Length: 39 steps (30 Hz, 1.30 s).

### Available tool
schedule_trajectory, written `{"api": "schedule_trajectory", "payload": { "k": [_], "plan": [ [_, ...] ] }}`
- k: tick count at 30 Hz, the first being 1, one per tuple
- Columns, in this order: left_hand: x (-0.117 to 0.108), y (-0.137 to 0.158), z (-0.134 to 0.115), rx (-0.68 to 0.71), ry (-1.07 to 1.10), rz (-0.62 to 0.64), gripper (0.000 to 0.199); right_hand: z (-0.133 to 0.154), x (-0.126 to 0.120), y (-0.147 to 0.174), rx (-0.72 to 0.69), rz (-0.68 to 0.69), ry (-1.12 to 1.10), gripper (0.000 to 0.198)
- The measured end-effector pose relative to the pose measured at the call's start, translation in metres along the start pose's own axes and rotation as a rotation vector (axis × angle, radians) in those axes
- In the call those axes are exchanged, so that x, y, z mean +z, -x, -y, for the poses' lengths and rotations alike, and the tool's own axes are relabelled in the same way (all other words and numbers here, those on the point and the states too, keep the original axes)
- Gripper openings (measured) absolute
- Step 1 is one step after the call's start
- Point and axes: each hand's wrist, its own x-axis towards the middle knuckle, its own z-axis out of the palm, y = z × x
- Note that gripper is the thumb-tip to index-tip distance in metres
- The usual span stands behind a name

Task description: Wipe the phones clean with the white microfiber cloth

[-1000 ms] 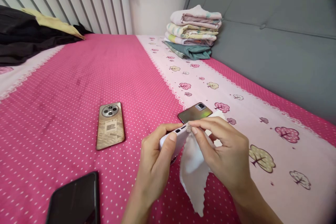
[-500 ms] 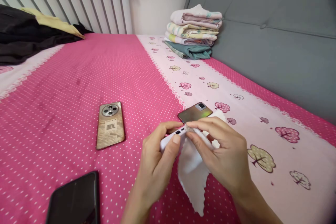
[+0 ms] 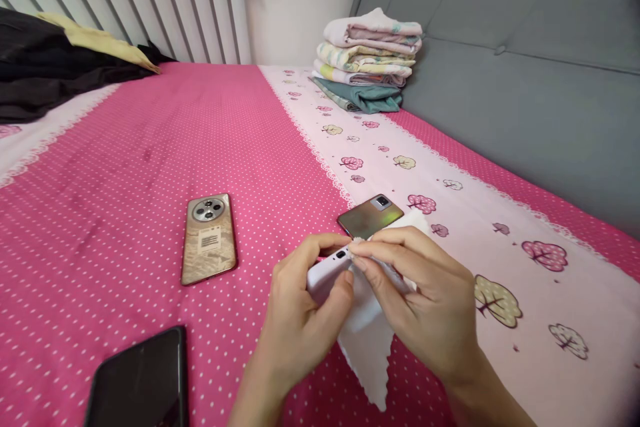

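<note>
My left hand (image 3: pixel 313 300) is closed round a pale lilac phone (image 3: pixel 325 273), its port edge turned up toward me. A white cloth (image 3: pixel 367 347) with a wavy edge hangs below my right hand (image 3: pixel 423 293). The thumb and fingers of that hand pinch the cloth against the phone's edge, just right of the charging port. Much of the phone's far end is hidden by the cloth and my right fingers. Right behind my hands, a shiny brownish phone (image 3: pixel 365 217) lies back up on the bed.
A gold phone (image 3: pixel 210 247) with a round camera ring and a label lies to the left. Nearer is a dark phone (image 3: pixel 143 380). Folded cloths (image 3: pixel 370 60) are stacked by the grey backrest (image 3: pixel 525 93); dark clothing (image 3: pixel 45 73) lies far left.
My right fingers have shifted slightly left along the phone's edge with the cloth. The left thumb has slid a little right, and the phone is tilted slightly differently.
</note>
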Motion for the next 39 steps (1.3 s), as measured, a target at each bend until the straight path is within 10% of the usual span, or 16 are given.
{"api": "schedule_trajectory", "payload": {
  "k": [22,39],
  "plan": [
    [-0.004,0.0,0.002,-0.016,-0.026,-0.124,0.019,-0.007,0.012,0.002,0.21,-0.101,-0.052,0.017],
    [-0.014,0.004,-0.016,0.152,-0.606,-0.347,0.013,-0.016,0.019,0.003,0.462,0.265,-0.332,0.014]
  ]
}}
